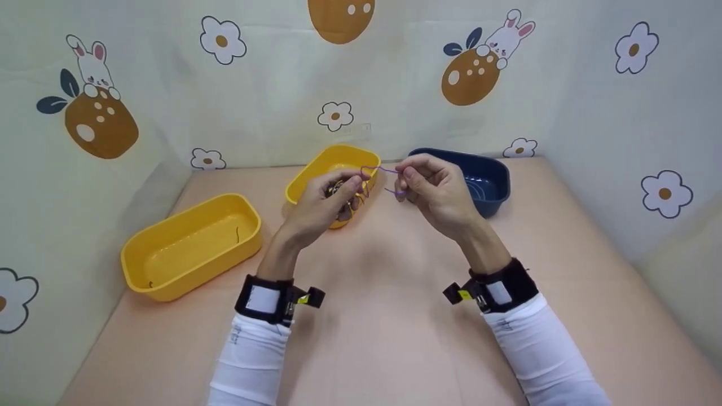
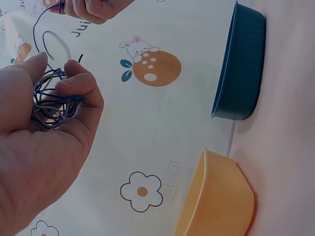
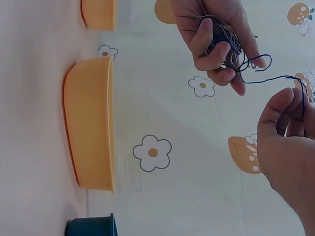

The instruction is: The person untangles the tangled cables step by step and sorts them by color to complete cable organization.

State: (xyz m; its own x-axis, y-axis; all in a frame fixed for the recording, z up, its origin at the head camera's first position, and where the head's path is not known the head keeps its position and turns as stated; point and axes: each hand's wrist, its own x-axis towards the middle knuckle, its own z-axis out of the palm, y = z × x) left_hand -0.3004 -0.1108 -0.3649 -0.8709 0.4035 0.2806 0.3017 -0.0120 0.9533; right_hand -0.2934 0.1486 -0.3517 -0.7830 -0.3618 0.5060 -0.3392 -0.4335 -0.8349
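Observation:
My left hand (image 1: 313,211) holds a tangled bundle of thin wires (image 2: 51,105), its fingers curled round it in the left wrist view. The bundle mixes blue, grey and dark strands. My right hand (image 1: 443,194) pinches a single blue-purple wire (image 3: 268,79) between thumb and fingers. That wire spans the gap between the hands, running from the bundle to the right fingertips. Another loose loop sticks out of the bundle near the left fingertips. Both hands are raised, the left in front of the middle yellow bin (image 1: 333,155), the right in front of the navy blue bin (image 1: 496,180).
A second yellow bin (image 1: 192,248) stands at the left of the table (image 1: 383,316), with a short piece of wire (image 1: 237,234) inside and a small dark bit in its near corner. A patterned cloth backdrop (image 1: 271,113) encloses the table's back and sides.

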